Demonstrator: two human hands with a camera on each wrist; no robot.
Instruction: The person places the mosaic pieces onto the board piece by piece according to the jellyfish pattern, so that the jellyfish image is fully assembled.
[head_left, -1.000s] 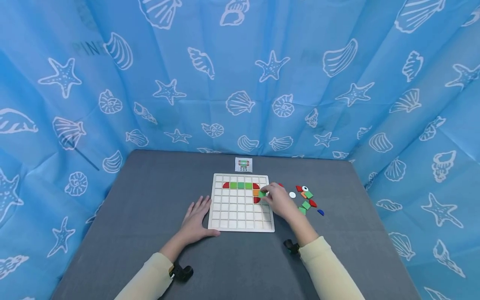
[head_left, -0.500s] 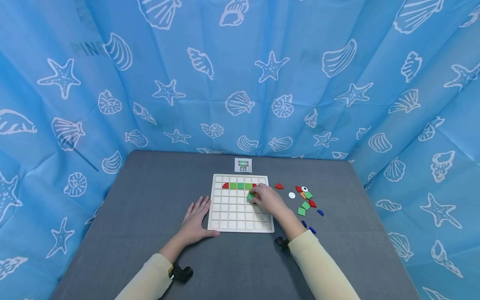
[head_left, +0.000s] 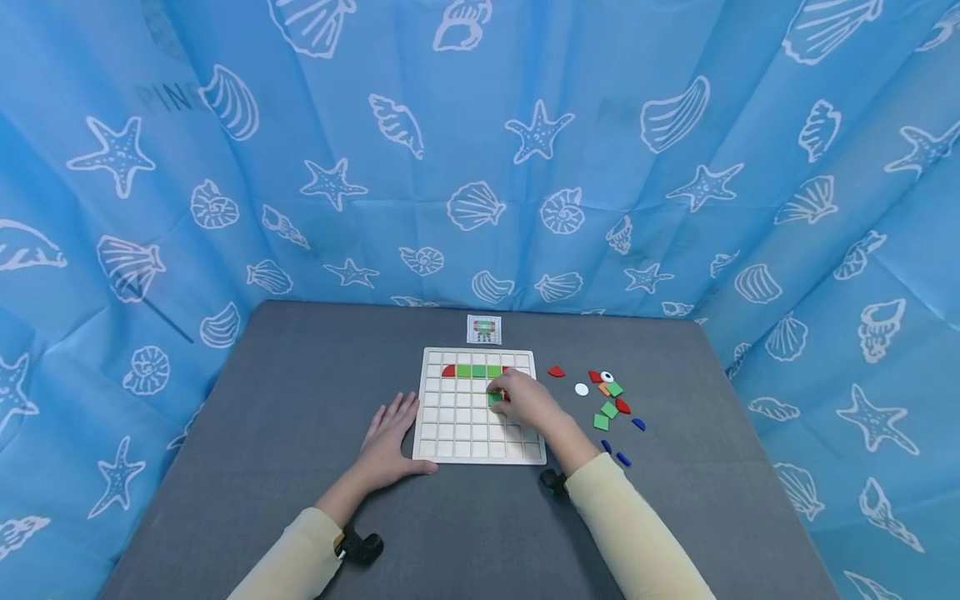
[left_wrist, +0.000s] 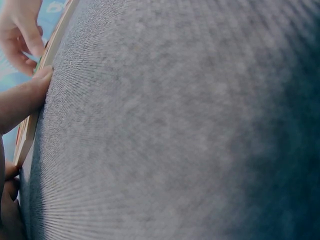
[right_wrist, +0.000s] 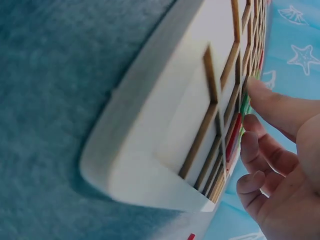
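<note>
A white gridded board (head_left: 442, 448) lies on the table. My right hand (head_left: 531, 403) is over its right half and pinches a green square tile (head_left: 494, 400) low against the grid; whether the tile is seated in a cell is unclear. In the right wrist view the thumb touches green, and a red tile (right_wrist: 233, 139) sits in the grid close by. Near the board's top run a red rounded tile (head_left: 448, 372) and several green squares (head_left: 478, 372), their right end partly covered by my fingers. My left hand (head_left: 388, 442), fingers spread, rests along the board's left edge, thumb at the front corner.
Behind the board lies a small picture card (head_left: 483, 330). Loose pieces are scattered to the right: a red tile (head_left: 556, 372), a white disc (head_left: 581, 389), green squares (head_left: 602, 422) and blue half-rounds (head_left: 623, 459). A blue shell-print curtain (head_left: 480, 208) surrounds the grey table (head_left: 465, 533).
My right hand has carried the green square tile leftward and slightly nearer, from the board's right side to a cell further in. My left hand stays at the board's left edge.
</note>
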